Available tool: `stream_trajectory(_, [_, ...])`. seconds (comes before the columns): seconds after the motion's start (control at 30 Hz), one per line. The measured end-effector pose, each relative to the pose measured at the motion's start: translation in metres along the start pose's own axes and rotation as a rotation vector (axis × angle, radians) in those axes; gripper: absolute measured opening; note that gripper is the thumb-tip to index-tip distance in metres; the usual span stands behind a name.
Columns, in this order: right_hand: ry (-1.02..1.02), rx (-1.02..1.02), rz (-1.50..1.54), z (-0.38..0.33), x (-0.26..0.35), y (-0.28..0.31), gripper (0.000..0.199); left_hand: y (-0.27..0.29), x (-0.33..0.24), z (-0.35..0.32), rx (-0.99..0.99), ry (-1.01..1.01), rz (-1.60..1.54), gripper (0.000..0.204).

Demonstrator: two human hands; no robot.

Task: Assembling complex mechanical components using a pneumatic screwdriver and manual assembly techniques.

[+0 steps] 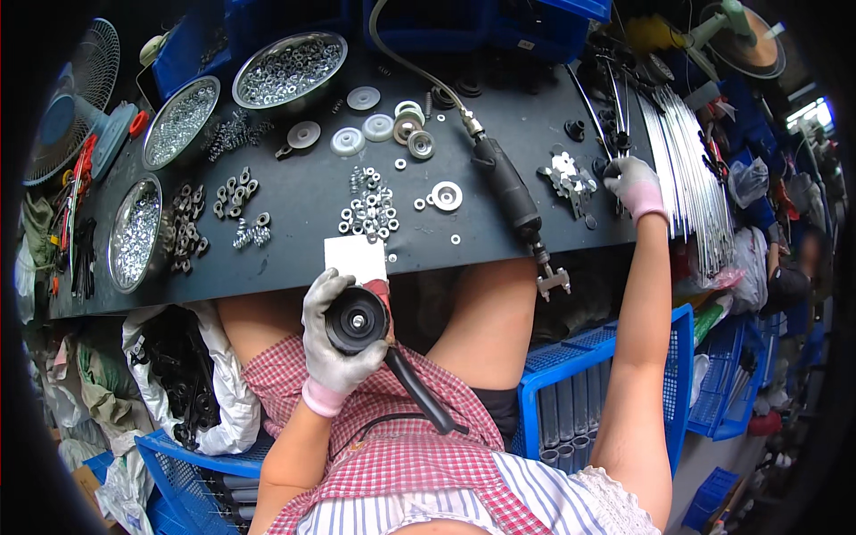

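Note:
My left hand point(332, 334), in a whitish glove with a pink cuff, grips a round black part point(358, 319) with a metal stud in its middle. A black lever handle point(419, 392) slants down from beside that part over my lap. Just beyond it, a white square block point(355, 259) sits at the table's front edge. My gloved right hand point(636, 185) reaches out to the table's right side, its fingers curled at small black parts point(619, 143) and thin rods. Whatever is between those fingertips is too small to make out.
A black air screwdriver point(506, 183) hangs over the front edge on its hose. Bowls of small metal parts point(290, 69) stand at the left, with nuts point(370, 209), springs and discs point(348, 141) scattered about. Many silver rods point(687, 178) lie at right. Blue crates point(606, 374) flank my legs.

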State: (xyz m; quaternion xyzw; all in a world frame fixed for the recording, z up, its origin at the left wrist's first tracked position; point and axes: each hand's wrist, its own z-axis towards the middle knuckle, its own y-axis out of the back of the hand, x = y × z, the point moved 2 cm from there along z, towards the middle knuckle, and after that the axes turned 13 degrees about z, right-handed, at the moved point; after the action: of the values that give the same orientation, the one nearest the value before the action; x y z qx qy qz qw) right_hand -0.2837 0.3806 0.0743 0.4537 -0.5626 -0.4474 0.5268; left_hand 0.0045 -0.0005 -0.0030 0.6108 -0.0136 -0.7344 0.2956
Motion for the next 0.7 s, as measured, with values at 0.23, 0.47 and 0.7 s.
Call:
stream_trajectory(0.23, [0.245, -0.195, 0.124, 0.113, 0.093, -0.013, 0.052, -0.001, -0.001, 0.002, -0.013, -0.059, 0.045, 0.077])
stream_trajectory(0.47, [0.294, -0.138, 0.427, 0.151, 0.096, -0.049, 0.046, 0.003, -0.008, 0.005, -0.006, -0.110, 0.158, 0.076])
stream_trajectory(0.7, [0.546, 0.421, 1.635, -0.003, 0.131, -0.024, 0.039, 0.006, -0.002, -0.001, -0.031, -0.176, 0.210, 0.081])
